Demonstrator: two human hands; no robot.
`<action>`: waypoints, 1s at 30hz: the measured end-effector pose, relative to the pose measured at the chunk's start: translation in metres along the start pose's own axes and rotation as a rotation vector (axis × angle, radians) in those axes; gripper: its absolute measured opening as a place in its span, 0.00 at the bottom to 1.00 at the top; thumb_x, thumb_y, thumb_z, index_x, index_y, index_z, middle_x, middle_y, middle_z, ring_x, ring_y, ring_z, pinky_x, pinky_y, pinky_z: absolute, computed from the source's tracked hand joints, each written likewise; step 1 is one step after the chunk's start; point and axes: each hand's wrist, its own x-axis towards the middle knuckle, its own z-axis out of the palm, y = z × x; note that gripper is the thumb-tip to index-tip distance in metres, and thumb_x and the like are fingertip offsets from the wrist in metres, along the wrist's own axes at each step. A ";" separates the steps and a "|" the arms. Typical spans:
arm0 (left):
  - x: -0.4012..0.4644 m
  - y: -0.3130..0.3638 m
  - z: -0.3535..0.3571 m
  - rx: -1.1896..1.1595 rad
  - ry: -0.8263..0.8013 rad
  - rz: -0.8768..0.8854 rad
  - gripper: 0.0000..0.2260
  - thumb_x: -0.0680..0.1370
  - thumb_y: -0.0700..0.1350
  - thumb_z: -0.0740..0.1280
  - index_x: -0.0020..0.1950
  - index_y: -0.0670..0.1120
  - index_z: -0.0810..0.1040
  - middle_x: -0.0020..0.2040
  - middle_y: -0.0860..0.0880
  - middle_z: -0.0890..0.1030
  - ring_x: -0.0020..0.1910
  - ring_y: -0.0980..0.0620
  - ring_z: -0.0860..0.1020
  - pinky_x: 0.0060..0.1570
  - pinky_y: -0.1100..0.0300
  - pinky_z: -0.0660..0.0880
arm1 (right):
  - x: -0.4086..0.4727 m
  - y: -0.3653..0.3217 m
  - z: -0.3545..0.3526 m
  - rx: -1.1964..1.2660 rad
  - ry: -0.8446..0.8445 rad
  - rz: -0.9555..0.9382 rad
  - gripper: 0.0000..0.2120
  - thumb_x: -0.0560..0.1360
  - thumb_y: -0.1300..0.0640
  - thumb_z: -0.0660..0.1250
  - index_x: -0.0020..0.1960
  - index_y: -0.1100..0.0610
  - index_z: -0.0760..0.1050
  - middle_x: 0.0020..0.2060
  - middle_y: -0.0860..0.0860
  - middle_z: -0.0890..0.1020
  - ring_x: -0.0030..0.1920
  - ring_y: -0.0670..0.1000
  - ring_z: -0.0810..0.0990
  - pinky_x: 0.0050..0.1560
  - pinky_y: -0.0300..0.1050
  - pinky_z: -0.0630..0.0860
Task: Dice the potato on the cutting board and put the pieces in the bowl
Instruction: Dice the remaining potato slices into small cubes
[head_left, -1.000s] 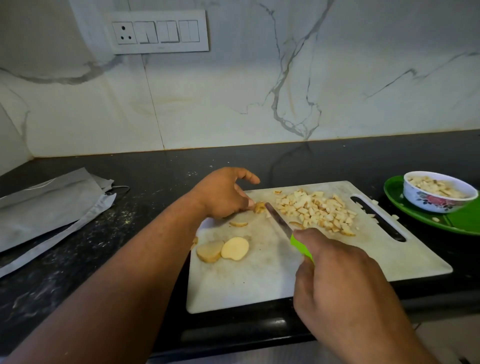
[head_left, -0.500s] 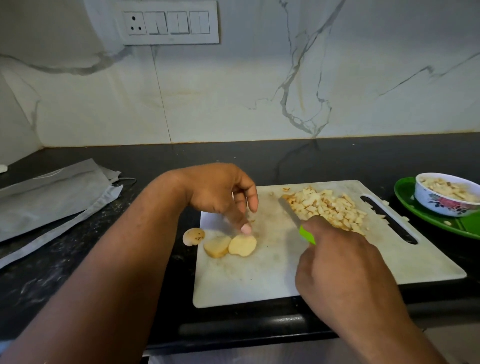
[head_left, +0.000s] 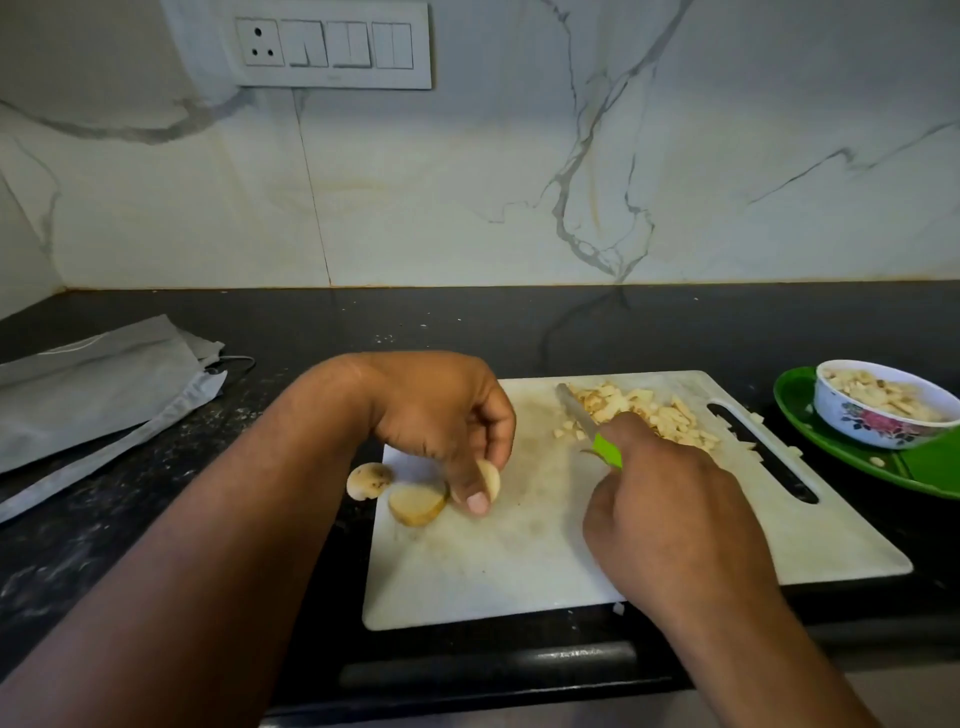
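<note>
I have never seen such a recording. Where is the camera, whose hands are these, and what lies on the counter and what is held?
No machine here: a person wears one camera on the head, looking forward and down at their own two hands.

The left hand pinches a potato slice over the cutting board. Another slice lies on the board beside it, and an end piece sits at the board's left edge. The right hand has its grip on a knife with a green handle, whose blade points at the diced pile.

On the right, a flowered bowl already holding pieces stands on a green plate. A grey cloth lies at the left of the dark counter.
</note>
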 end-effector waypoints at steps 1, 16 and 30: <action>-0.002 -0.001 -0.002 -0.028 0.068 0.016 0.12 0.68 0.46 0.84 0.46 0.48 0.85 0.41 0.51 0.87 0.41 0.55 0.85 0.50 0.58 0.80 | -0.003 -0.001 -0.003 0.003 0.000 -0.019 0.17 0.77 0.52 0.61 0.65 0.44 0.69 0.32 0.43 0.67 0.29 0.43 0.62 0.27 0.32 0.55; 0.032 -0.036 0.006 -0.236 0.633 -0.005 0.06 0.77 0.47 0.76 0.53 0.55 0.88 0.47 0.61 0.87 0.48 0.65 0.83 0.51 0.72 0.74 | -0.058 -0.039 -0.010 0.170 -0.178 -0.137 0.21 0.76 0.46 0.51 0.69 0.40 0.58 0.47 0.44 0.76 0.46 0.48 0.77 0.40 0.40 0.68; 0.025 -0.039 0.003 -0.153 0.318 -0.082 0.23 0.69 0.49 0.83 0.64 0.56 0.84 0.52 0.61 0.85 0.49 0.67 0.82 0.57 0.69 0.76 | -0.021 -0.006 -0.024 0.067 -0.044 -0.093 0.19 0.77 0.49 0.61 0.67 0.40 0.70 0.36 0.38 0.72 0.37 0.43 0.72 0.39 0.34 0.70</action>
